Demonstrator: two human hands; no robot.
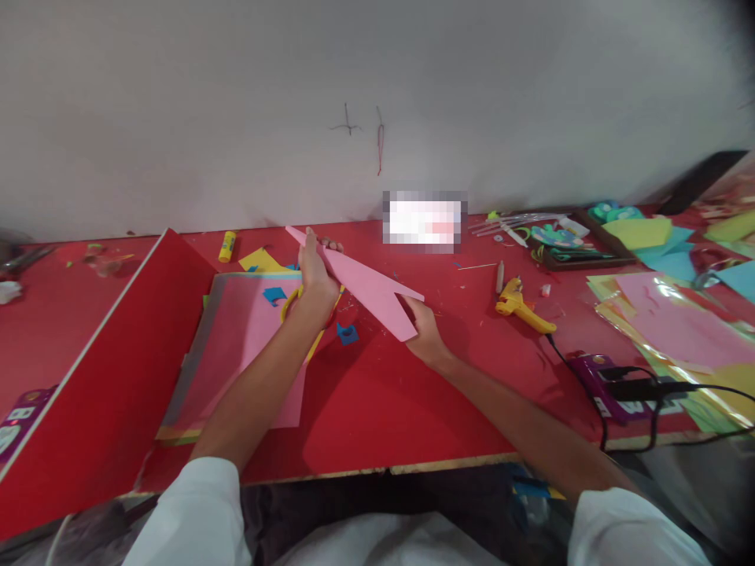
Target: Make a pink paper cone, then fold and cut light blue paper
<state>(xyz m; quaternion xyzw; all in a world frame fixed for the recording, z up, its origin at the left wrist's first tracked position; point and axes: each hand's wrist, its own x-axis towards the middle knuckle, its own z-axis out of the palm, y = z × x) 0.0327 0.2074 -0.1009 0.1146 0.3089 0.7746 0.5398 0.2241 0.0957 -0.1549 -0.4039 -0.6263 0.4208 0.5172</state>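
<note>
1. Head view, centre of frame: pink paper piece (362, 284), long and narrow, held up off the red table (377, 409). It runs on a diagonal from a point at upper left to a wider end at lower right. A notch is cut into the lower right end.
2. Left hand (315, 277): closed on the upper left part of the pink paper piece. The back of the hand faces the camera. Its fingertips (331, 245) curl round the far edge and show just beyond it. The pointed tip sticks out past the hand.
3. Right hand (422, 330): clamped on the lower right end, just beside the notch. The thumb lies at the near edge and the fingers are hidden under the paper.
4. Between the two hands the paper spans free and touches nothing else.
5. Below the left wrist: a yellow loop (289, 303), partly hidden, cannot tell what it is. A blue scrap (347, 334) lies on the table near it.
6. Left of centre: stack of sheets (248, 346), pink on top, with a red board (100, 377) beside it.
7. Right of centre: yellow glue gun (522, 306), well apart from both hands. Yellow glue stick (227, 246) at upper left near the wall.
</note>
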